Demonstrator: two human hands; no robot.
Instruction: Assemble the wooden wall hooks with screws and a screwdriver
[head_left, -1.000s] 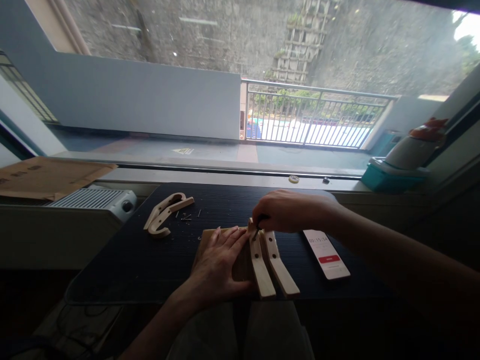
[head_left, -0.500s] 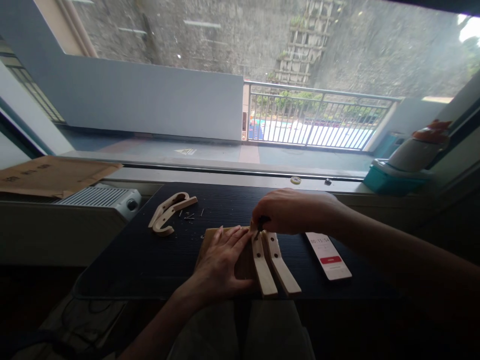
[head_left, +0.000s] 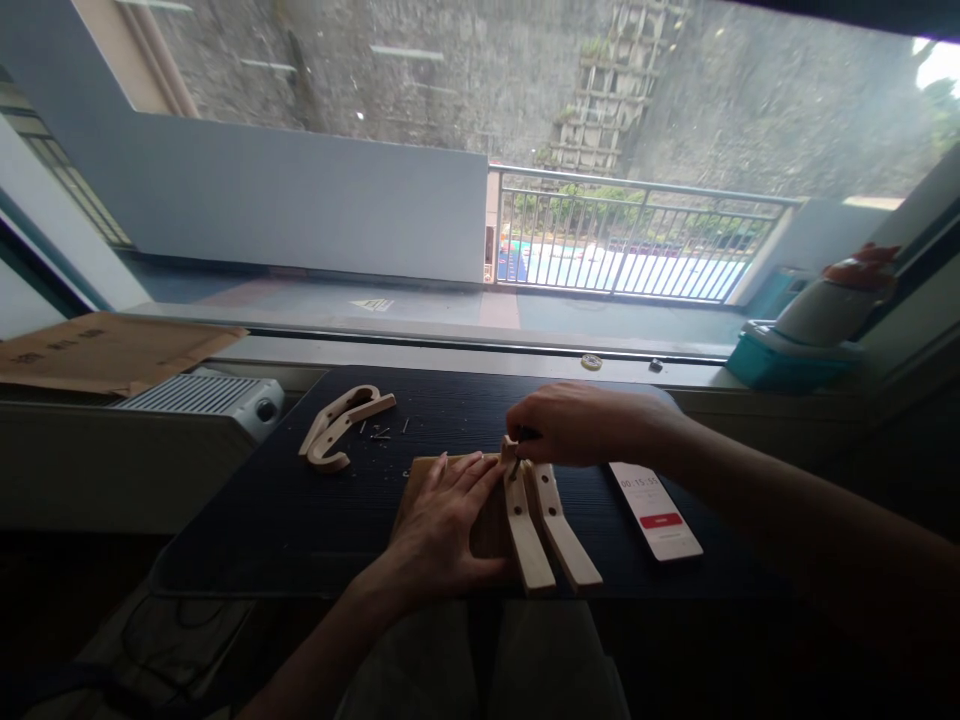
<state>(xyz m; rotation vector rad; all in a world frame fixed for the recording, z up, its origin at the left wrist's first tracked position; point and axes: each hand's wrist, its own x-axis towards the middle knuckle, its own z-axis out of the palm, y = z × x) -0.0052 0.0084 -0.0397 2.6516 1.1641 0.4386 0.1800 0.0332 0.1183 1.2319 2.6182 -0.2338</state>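
Observation:
My left hand lies flat with fingers spread on a brown wooden board, its fingertips against the nearer pale wooden hook. My right hand is closed around the dark handle of a screwdriver, mostly hidden by the fingers. Its thin shaft points down at the upper hole of that hook. Just to the right lies a second wooden hook, side by side with the first, with two dark holes showing. The upper ends of both hooks are partly covered by my right hand.
Two more wooden hooks lie at the table's back left, beside several loose screws. A phone showing a timer rests right of the board. Beyond the dark table, a tape roll and a teal box stand on the sill.
My right hand has turned and shifted very slightly around the screwdriver, showing more of the hook's upper end. My left hand stays in place, and the phone timer has advanced.

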